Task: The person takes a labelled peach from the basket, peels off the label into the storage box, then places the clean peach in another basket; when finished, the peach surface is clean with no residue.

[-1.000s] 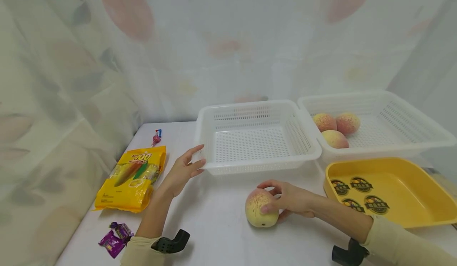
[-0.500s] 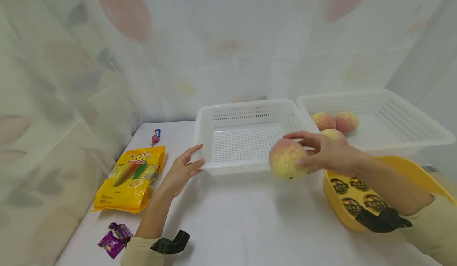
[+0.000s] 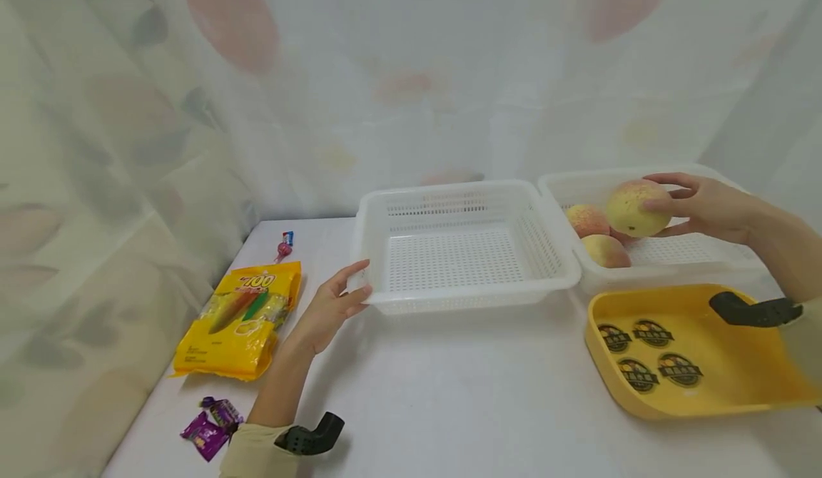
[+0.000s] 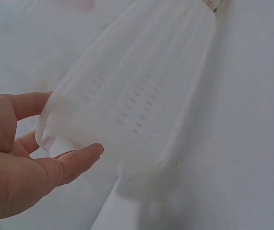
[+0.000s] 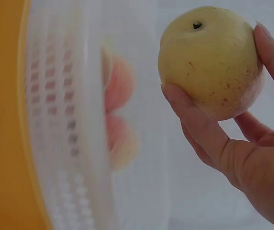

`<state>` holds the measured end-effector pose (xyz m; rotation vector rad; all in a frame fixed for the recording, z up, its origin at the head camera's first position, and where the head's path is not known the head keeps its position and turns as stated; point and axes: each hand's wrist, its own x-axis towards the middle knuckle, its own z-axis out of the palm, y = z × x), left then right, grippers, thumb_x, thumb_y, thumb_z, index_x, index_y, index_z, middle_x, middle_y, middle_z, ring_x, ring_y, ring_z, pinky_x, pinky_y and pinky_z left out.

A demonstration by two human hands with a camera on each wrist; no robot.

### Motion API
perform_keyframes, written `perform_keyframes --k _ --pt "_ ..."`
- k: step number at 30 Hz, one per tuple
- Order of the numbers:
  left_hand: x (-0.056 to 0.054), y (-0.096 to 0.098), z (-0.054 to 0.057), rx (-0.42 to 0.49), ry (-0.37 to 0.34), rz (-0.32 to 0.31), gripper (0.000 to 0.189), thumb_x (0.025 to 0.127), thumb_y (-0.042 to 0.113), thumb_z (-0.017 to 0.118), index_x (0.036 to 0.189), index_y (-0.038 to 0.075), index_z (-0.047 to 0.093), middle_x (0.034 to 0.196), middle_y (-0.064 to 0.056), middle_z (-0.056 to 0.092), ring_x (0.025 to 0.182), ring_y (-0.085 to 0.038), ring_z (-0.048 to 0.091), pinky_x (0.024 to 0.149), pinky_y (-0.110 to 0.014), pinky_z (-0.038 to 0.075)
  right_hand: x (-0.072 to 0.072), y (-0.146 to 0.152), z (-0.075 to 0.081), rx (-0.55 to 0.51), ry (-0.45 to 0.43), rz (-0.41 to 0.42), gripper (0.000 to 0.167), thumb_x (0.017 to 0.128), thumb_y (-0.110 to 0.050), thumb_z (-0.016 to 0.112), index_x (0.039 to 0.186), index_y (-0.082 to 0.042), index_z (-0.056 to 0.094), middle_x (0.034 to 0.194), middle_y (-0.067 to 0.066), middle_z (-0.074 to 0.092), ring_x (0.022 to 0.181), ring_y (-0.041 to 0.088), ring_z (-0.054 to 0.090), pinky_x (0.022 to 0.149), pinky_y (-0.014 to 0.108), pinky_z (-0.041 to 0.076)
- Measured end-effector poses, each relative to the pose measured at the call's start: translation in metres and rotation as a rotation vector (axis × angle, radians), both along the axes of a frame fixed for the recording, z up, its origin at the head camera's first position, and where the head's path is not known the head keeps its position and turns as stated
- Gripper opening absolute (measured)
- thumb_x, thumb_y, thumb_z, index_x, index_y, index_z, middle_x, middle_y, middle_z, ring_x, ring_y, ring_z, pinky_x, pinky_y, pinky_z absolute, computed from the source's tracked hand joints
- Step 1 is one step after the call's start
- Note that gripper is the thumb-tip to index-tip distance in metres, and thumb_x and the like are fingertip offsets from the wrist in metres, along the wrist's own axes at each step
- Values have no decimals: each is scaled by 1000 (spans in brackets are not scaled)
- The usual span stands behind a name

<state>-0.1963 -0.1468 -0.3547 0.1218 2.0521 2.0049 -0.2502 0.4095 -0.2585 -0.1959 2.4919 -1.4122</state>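
In the head view my right hand [image 3: 713, 207] grips a yellow-pink peach [image 3: 637, 208] above the right white basket [image 3: 681, 277]. Thumb and fingers lie around its sides, and the right wrist view shows the pale peach [image 5: 209, 62] clear of the basket floor. Several reddish peaches [image 3: 606, 251] lie in that basket's left end, one mostly hidden behind the held one. At the front left corner of the middle white basket [image 3: 469, 297], my left hand [image 3: 330, 307] holds the rim. The left wrist view has the thumb [image 4: 82, 160] at one wall, with other fingers partly hidden beyond the corner.
A yellow tray [image 3: 726, 349] with round dark stickers stands in front of the right basket. To the left lie a yellow candy bag [image 3: 237, 321], purple-wrapped candies [image 3: 208, 431] and a small lollipop [image 3: 283, 250]. Patterned curtains hang behind and at the left.
My right hand has lifted the peach from the tablecloth and carried it right and away, over the right basket. My left hand stays at the middle basket's corner.
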Motion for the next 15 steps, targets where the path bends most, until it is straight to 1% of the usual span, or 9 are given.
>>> perform_keyframes --k 4,7,10,12,15 --pt "-1 0 -2 4 9 -7 59 97 13 56 149 11 30 154 -11 23 130 -37 37 103 -40 38 -11 29 -18 16 -51 0 67 100 -19 51 146 3 8 109 1 53 91 16 62 80 44 55" --pt "0 0 -3 7 8 -13 59 97 13 57 149 12 31 154 -10 22 130 -37 36 104 -41 38 -15 42 -29 30 -104 10 70 101 -20 49 147 7 4 111 6 52 92 16 62 83 47 53" --pt "1 0 -3 11 6 -14 58 97 14 57 149 13 32 154 -10 22 130 -38 36 103 -40 38 -19 52 -39 68 -157 26 74 101 -23 49 146 9 0 114 11 52 93 17 63 84 49 52" --pt "2 0 -4 13 6 -12 58 97 14 57 149 13 32 153 -9 23 131 -39 36 103 -39 38 -21 56 -45 96 -191 46 76 101 -25 50 146 11 -1 116 14 53 97 21 62 85 51 51" --pt "1 -1 -5 11 13 -17 58 97 14 57 149 13 31 154 -10 22 131 -39 36 103 -38 39 -23 61 -52 131 -242 80 78 100 -27 50 145 12 -1 120 20 53 106 31 59 86 51 51"
